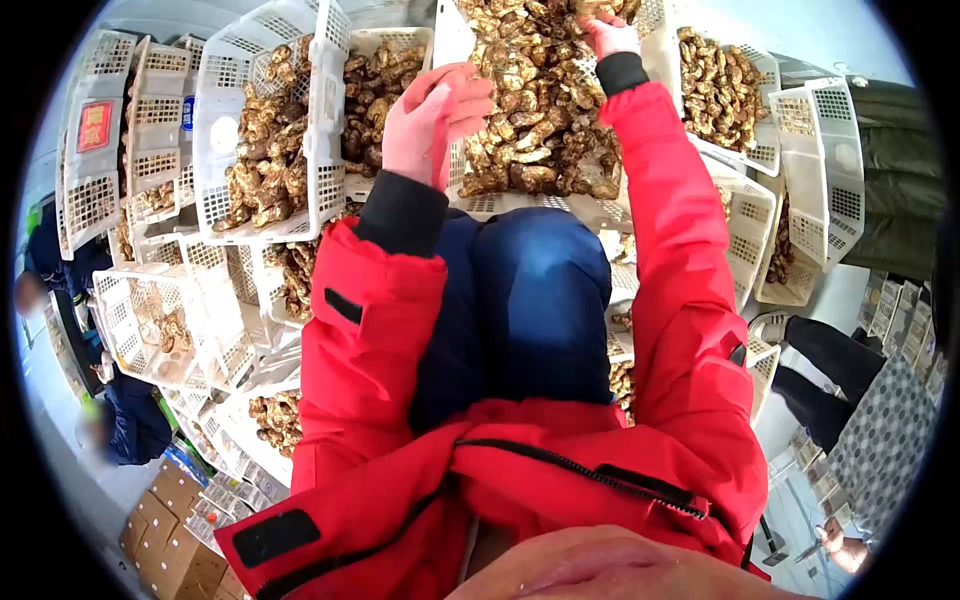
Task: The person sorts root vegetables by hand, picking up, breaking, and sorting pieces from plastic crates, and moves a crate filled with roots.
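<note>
Brown knobbly pieces, perhaps mushrooms or shellfish, fill a white perforated crate [482, 204] in front of my knees. Over its left edge my left hand [432, 120] is raised, fingers stretched and slightly curled, holding nothing that shows. My right hand [608, 36] reaches to the crate's far right part, at the brown pieces [535, 120]. Its fingers are bent down, and what they hold, if anything, is too small to make out. Both arms wear red sleeves with black cuffs.
More white crates with brown pieces stand to the left [330, 130] and right [765, 150]. Other people are at the left edge [135, 420] and at the lower right [885, 430]. Cardboard boxes [180, 545] lie at the lower left.
</note>
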Demonstrator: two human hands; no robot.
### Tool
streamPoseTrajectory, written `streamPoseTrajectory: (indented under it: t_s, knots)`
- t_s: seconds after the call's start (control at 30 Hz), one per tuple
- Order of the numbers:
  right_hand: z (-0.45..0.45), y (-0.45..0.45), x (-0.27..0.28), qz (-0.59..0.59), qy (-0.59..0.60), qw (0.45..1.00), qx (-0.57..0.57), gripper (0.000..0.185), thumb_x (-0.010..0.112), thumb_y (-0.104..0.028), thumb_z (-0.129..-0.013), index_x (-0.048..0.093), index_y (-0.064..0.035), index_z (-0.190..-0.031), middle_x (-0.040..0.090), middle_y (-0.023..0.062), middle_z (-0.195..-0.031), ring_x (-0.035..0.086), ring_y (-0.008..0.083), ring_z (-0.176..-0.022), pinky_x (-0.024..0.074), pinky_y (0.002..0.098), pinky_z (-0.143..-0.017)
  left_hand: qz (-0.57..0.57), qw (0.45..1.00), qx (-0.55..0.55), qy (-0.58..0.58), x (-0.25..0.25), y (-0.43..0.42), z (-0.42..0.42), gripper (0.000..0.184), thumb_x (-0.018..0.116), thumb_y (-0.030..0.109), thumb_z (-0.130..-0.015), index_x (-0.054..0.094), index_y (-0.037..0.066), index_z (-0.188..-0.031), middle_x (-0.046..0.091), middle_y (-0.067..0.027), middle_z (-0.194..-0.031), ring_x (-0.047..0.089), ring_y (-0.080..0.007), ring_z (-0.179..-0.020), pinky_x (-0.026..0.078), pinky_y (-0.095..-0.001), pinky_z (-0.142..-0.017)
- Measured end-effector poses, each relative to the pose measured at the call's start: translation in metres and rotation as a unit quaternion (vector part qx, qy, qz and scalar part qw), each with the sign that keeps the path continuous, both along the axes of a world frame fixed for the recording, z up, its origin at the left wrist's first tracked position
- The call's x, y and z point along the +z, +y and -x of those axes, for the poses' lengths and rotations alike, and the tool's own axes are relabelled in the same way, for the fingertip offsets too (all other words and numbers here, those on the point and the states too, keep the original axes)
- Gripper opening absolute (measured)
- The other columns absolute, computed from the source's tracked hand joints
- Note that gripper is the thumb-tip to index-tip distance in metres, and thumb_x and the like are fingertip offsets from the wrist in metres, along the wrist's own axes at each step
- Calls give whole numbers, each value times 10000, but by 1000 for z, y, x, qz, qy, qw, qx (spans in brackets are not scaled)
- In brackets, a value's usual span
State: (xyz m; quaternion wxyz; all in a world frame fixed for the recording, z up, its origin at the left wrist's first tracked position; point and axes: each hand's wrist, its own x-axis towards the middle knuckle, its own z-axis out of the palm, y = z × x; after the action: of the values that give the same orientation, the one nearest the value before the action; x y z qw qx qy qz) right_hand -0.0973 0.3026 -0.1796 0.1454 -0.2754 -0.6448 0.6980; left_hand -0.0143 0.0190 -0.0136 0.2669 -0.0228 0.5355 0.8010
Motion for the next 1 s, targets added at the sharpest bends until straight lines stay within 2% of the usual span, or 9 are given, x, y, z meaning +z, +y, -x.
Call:
streamPoseTrajectory:
  t_s: [0.2, 0.23, 0.33, 0.43, 0.57, 0.77, 0.83, 0.87, 1.0]
  knots:
    - [-94, -100, 134, -204, 98, 964, 142, 404, 672, -194, -650, 553, 20, -972, 595, 101, -816, 561, 179, -720, 448, 266, -648, 10, 999, -20, 46, -11, 23, -6, 436, 503, 135, -823, 365, 17, -1220, 495, -71, -1083, 485, -175, -987, 407, -311, -828]
    - [-103, -107, 147, -431, 104, 885, 144, 402, 647, -222, -646, 560, -21, -983, 586, 114, -837, 554, 243, -796, 444, 312, -707, -46, 998, -17, 51, -18, 23, -5, 407, 510, 133, -822, 388, 14, -1191, 501, -64, -1025, 490, -168, -957, 408, -306, -811]
    - [-126, -130, 175, -462, 189, 840, 214, 390, 602, -246, -662, 568, -66, -1006, 572, 120, -863, 529, 260, -834, 433, 332, -733, 0, 991, -68, 119, -27, 17, 3, 306, 525, 124, -806, 456, 20, -1086, 503, -87, -977, 517, -172, -854, 422, -288, -749]
    - [-143, -126, 177, -232, 128, 945, 192, 333, 570, -221, -727, 568, -61, -1018, 587, 118, -887, 563, 217, -826, 433, 278, -744, -55, 978, -77, 184, -25, 11, -2, 329, 478, 158, -838, 442, 31, -1139, 525, -103, -962, 515, -186, -812, 439, -306, -726]
    - [-160, -113, 169, -23, 91, 990, 102, 269, 546, -125, -786, 560, -16, -1031, 595, 59, -867, 538, 106, -789, 427, 223, -709, -131, 986, -97, -29, 6, 9, -10, 356, 452, 225, -871, 432, -8, -1140, 525, -118, -985, 511, -210, -849, 430, -352, -771]
    - [-147, -111, 155, 127, 140, 965, 180, 300, 511, -133, -806, 521, -6, -1078, 547, 93, -1052, 521, 141, -927, 409, 234, -790, -154, 963, -196, -100, 1, 7, -8, 347, 499, 185, -830, 466, -21, -1107, 553, -114, -986, 531, -221, -853, 435, -304, -695]
    - [-150, -113, 167, 183, 176, 923, 291, 429, 472, -145, -828, 348, 13, -1207, 545, 109, -990, 566, 164, -764, 440, 250, -690, -245, 930, -232, -144, -14, 0, -5, 330, 455, 131, -835, 461, -10, -1133, 512, -97, -1121, 489, -257, -975, 386, -345, -811]
    - [-151, -113, 174, 210, 187, 896, 345, 504, 453, -152, -838, 261, 23, -1271, 543, 117, -958, 589, 176, -683, 456, 258, -640, -196, 951, -185, -153, -9, 0, -11, 319, 431, 208, -865, 490, 11, -1108, 534, -162, -1065, 544, -234, -826, 439, -349, -709]
    - [-140, -112, 147, 218, 242, 912, 251, 538, 570, -122, -770, 349, 37, -1233, 514, 4, -807, 497, 88, -708, 399, 211, -666, -183, 940, -196, -211, 4, 11, -14, 293, 402, 261, -892, 490, 46, -1071, 566, -140, -967, 545, -219, -768, 432, -306, -636]
